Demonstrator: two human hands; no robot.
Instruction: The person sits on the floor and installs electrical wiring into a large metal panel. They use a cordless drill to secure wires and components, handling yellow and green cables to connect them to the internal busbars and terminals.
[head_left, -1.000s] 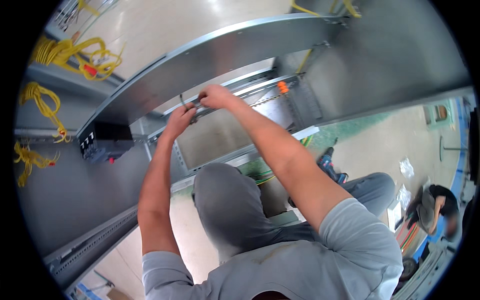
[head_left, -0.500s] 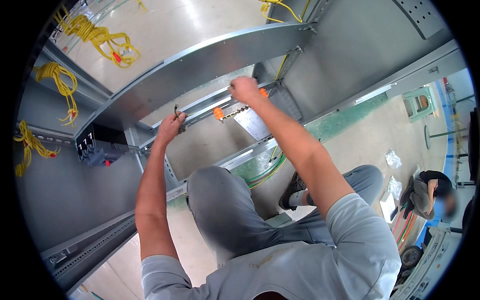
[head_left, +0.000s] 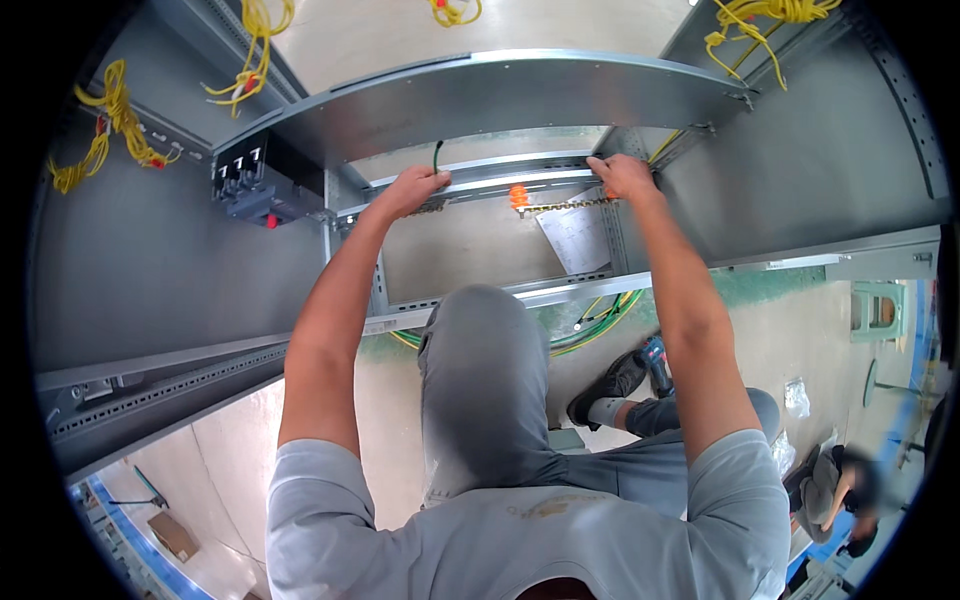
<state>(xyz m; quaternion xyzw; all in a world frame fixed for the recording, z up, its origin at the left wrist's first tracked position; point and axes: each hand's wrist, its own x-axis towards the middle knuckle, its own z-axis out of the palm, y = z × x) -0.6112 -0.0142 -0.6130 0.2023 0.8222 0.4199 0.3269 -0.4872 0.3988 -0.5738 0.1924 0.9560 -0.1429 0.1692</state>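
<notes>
My left hand [head_left: 408, 190] is closed at the left part of a metal crossbar [head_left: 520, 182] inside a grey cabinet frame. A short dark green wire [head_left: 437, 158] stands up from its fingertips. My right hand [head_left: 625, 178] rests at the crossbar's right end with fingers bent; what they grip is hidden. Between the hands, an orange insulator [head_left: 518, 197] carries one end of a brass terminal bar [head_left: 565, 207] with a row of screws. A second orange insulator [head_left: 612, 190] shows partly beneath my right hand.
A black and grey circuit breaker [head_left: 262, 190] is mounted at left. Coiled yellow wires [head_left: 122, 115] hang on the frame. A printed sheet [head_left: 578, 238] lies below the terminal bar. Green-yellow cables [head_left: 610, 322], a power drill [head_left: 657, 365] and a green stool [head_left: 880, 310] are on the floor. Another person [head_left: 835, 485] crouches at right.
My view has swung to the right. My right hand has come down from above the crossbar onto its right end. The left hand stays at the crossbar's left part with the wire.
</notes>
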